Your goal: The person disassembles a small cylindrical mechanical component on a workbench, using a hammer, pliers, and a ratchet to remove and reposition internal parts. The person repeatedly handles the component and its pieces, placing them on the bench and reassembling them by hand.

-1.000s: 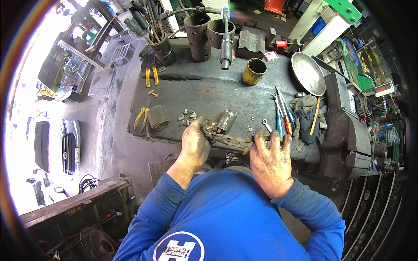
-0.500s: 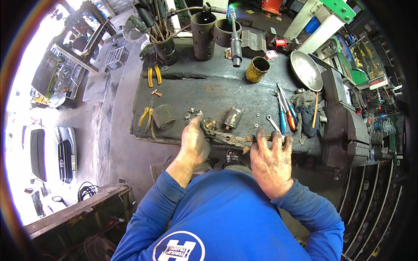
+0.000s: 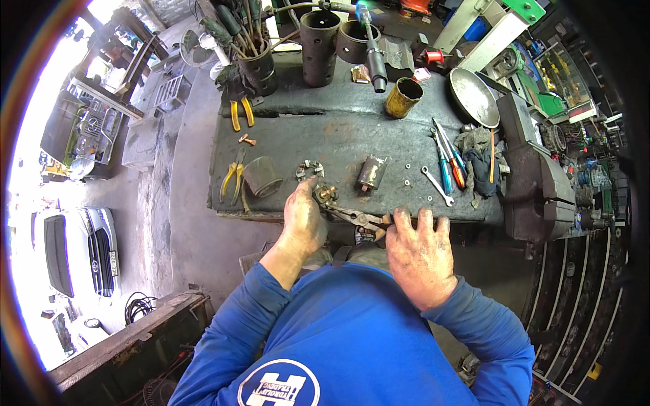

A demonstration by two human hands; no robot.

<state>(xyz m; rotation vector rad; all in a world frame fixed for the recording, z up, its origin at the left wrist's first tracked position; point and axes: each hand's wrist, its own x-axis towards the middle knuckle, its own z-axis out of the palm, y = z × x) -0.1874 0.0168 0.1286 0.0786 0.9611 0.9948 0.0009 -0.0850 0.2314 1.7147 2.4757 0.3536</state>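
Observation:
My left hand (image 3: 303,220) is closed around a small round metal part (image 3: 326,195) with a copper-coloured middle, at the bench's front edge. Long-nosed pliers (image 3: 359,218) reach across from the right, their jaws at that part. The fingers of my right hand (image 3: 423,254) are bent over the pliers' handles, which they mostly hide. Just beyond my left fingertips lies a small ring-like metal piece (image 3: 309,168). A worn metal cylinder (image 3: 373,173) rests on the bench beyond the pliers. Right of it are small nuts (image 3: 407,183) and a combination wrench (image 3: 439,187).
The dark workbench (image 3: 305,139) also bears yellow-handled pliers (image 3: 233,177), a dark cup-shaped piece (image 3: 263,177), screwdrivers (image 3: 448,161) and rags (image 3: 482,169). Farther back are a rusty yellow can (image 3: 403,98), a lit torch (image 3: 375,62) and a metal pan (image 3: 474,98). A large vise (image 3: 542,196) stands right.
My view has shifted slightly. The fingers of my right hand have drawn in over the pliers' handles, and more of the wrench shows. My left hand stays at the round part.

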